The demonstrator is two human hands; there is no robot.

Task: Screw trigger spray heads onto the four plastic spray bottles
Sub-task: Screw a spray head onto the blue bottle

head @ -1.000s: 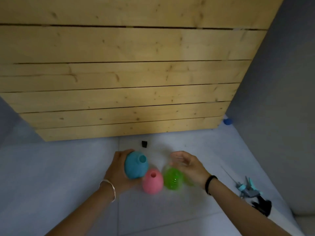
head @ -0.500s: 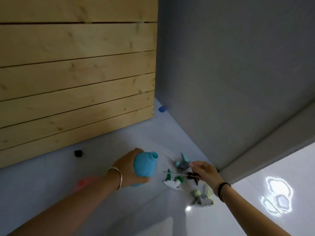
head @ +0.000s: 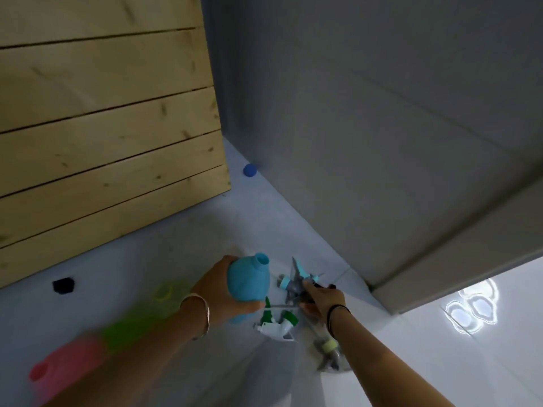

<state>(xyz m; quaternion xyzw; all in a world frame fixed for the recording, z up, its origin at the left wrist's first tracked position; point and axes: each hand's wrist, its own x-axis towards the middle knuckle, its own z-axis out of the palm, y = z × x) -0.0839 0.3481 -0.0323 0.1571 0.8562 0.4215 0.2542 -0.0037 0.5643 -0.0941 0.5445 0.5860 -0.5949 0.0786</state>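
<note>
My left hand point(head: 216, 292) grips a blue plastic bottle point(head: 249, 282), its open neck tilted up and to the right. Just to its right my right hand point(head: 321, 298) closes on a grey and light-blue trigger spray head point(head: 296, 279). Below it a white and green spray head point(head: 274, 324) lies on the white floor, and a grey one with a yellow collar point(head: 327, 348) lies beside my right forearm. A green bottle point(head: 123, 330) and a pink bottle point(head: 63, 365) show blurred at the lower left, partly behind my left arm. A faint yellowish bottle point(head: 163, 292) stands further back.
A wall of pale wood planks point(head: 102, 142) rises at the left and a grey wall point(head: 367, 142) at the right. A small blue ball point(head: 249, 170) sits in the corner between them. A small black object point(head: 63, 285) lies on the floor near the planks.
The view swung right, away from the bottles toward the spray heads. My left hand lifted the blue bottle and carried it along. My right hand left the green bottle and took hold of the grey-blue spray head.
</note>
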